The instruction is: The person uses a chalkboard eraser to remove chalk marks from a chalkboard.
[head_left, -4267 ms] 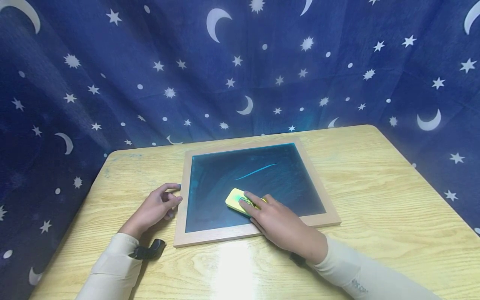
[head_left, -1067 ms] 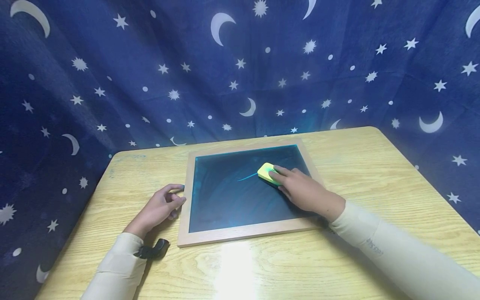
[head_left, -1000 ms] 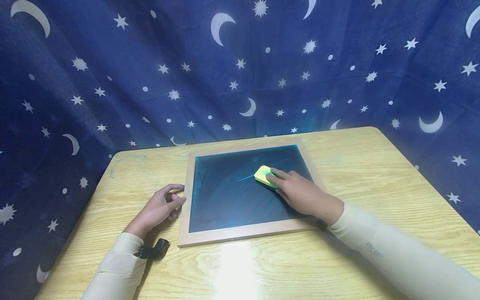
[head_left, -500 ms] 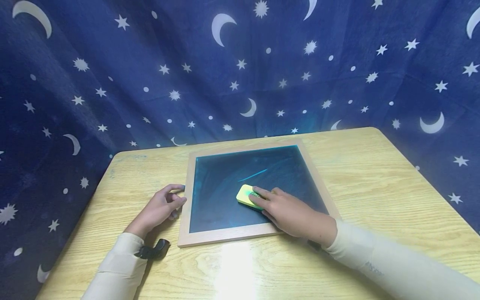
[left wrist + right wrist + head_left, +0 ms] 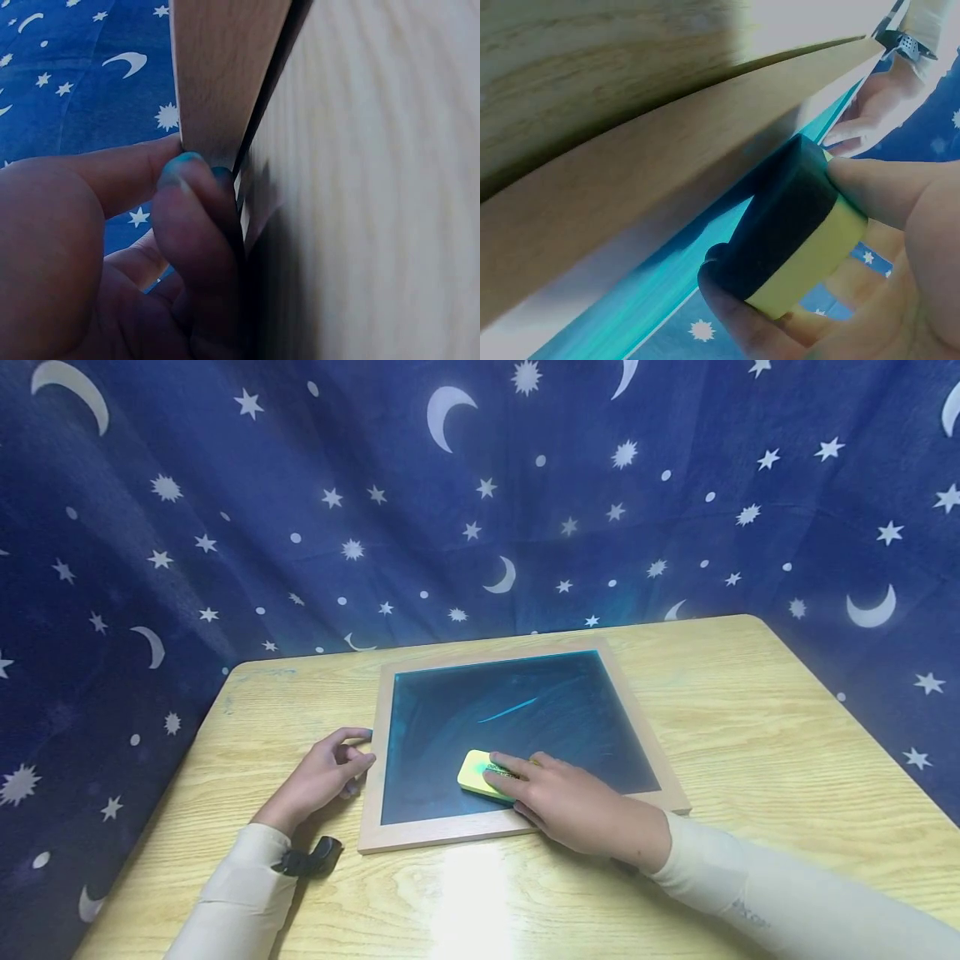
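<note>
The surface (image 5: 757,718) carries a framed chalkboard (image 5: 446,718), surely stiff; the left grip (image 5: 318,777) touches its edge, fingers loose. Over its near part, the right grip (image 5: 577,806) holds the eraser (image 5: 474,770), likely light, soft-bottomed, best taken by its long sides.

Left hand (image 5: 318,777) loose, right hand (image 5: 573,802) curled

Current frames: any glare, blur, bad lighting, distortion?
Head: white glare on the pale yellow wood-grain table, in front of the dark rectangular wood-framed board; left wrist: dim, table grain soft, dark shadow low at centre; right wrist: the board's pale wooden frame looks bowed, likely lens distortion, and its surface reads turquoise.
</note>
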### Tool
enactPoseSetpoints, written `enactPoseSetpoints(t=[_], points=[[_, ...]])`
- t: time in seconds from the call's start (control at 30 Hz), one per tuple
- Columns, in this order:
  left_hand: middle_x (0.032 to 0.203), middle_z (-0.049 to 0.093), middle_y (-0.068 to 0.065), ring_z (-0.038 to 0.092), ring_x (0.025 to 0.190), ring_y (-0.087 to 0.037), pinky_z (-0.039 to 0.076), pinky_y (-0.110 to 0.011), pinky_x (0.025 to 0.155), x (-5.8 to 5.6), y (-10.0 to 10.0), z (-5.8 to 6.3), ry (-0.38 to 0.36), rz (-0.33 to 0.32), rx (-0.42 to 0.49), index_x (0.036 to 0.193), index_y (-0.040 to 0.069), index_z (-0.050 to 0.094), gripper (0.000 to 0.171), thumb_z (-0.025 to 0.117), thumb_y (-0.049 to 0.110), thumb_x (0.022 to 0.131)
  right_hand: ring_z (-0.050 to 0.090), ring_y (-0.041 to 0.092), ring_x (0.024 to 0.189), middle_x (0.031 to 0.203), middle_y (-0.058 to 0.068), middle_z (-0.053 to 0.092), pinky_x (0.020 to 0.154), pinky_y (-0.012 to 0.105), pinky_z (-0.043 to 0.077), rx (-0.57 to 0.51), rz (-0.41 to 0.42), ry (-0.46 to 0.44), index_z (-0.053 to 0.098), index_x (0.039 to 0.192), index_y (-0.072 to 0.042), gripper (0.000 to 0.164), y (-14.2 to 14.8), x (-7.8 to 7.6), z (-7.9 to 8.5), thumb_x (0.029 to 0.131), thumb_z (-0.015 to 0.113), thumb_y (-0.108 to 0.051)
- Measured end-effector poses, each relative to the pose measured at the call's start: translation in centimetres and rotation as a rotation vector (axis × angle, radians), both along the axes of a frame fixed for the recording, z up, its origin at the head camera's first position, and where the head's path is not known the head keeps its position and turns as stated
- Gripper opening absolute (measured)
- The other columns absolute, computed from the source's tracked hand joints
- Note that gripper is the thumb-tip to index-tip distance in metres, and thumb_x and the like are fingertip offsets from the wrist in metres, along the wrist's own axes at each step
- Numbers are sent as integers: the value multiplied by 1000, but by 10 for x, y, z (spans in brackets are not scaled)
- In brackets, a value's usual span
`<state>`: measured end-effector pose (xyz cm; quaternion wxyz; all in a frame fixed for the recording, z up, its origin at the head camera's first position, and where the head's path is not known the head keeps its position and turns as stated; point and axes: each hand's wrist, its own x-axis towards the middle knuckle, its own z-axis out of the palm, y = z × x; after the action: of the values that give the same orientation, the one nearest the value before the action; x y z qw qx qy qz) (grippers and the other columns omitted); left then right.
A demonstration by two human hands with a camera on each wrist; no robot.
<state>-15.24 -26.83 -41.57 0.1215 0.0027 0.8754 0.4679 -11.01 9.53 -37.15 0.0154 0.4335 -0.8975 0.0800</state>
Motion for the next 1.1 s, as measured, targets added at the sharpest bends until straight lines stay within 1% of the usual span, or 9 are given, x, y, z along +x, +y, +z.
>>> enactPoseSetpoints(t=[0.13,0.23,0.4,0.5,0.7,0.8,0.87,0.97,1.1], points=[[93,61,-9,55,64,-18,51,-30,60,0,0,0,-2,6,1,145,3,41,52,60,19,100,64,23,101,152,9,49,76,33,57,-2,6,-6,54,144,-17,47,1,-6,2,98,64,-17],[93,61,-9,55,64,-18,51,-31,59,0,0,0,-4,5,4,145,3,41,52,61,20,100,64,25,101,151,10,50,76,35,58,-1,-7,-12,54,144,-18,47,2,-11,2,99,63,-17],[93,61,-9,56,65,-18,51,-31,59,0,0,0,-3,-4,7,146,2,40,54,61,21,100,64,29,101,150,11,50,74,39,58,0,-54,-16,54,143,-18,45,6,-20,2,99,63,-16],[93,61,-9,56,64,-19,51,-31,59,-1,0,0,-1,-2,7,145,3,41,53,61,21,100,64,31,100,149,12,51,75,41,57,0,-85,-9,55,142,-16,46,10,-28,2,98,65,-15],[92,61,-8,56,64,-19,51,-31,59,-1,0,0,-2,-1,8,144,3,42,51,61,19,100,65,37,104,149,17,50,86,48,57,13,-158,-7,54,144,-12,48,19,-46,1,98,65,-15],[92,61,-8,56,64,-19,51,-31,59,-1,-1,-1,-3,1,7,144,3,42,51,61,19,100,65,42,106,149,19,50,93,53,54,11,-193,-4,53,145,-10,49,26,-54,1,97,65,-14],[92,61,-8,56,64,-19,51,-31,60,-1,-1,-1,-4,3,7,144,3,42,51,61,19,100,65,44,105,147,21,51,96,55,52,3,-212,5,53,144,-8,49,30,-59,0,97,66,-12],[93,61,-8,56,64,-19,51,-31,60,-1,-1,-1,-5,5,8,145,3,41,51,61,19,100,66,46,103,144,25,53,95,55,52,-9,-241,21,54,143,-5,49,38,-66,0,96,66,-10],[92,61,-8,56,64,-19,51,-31,59,-1,0,0,-2,5,7,145,3,42,51,61,18,100,66,47,100,140,27,55,89,55,53,-11,-277,56,55,141,-3,47,50,-73,-1,95,66,-7]])
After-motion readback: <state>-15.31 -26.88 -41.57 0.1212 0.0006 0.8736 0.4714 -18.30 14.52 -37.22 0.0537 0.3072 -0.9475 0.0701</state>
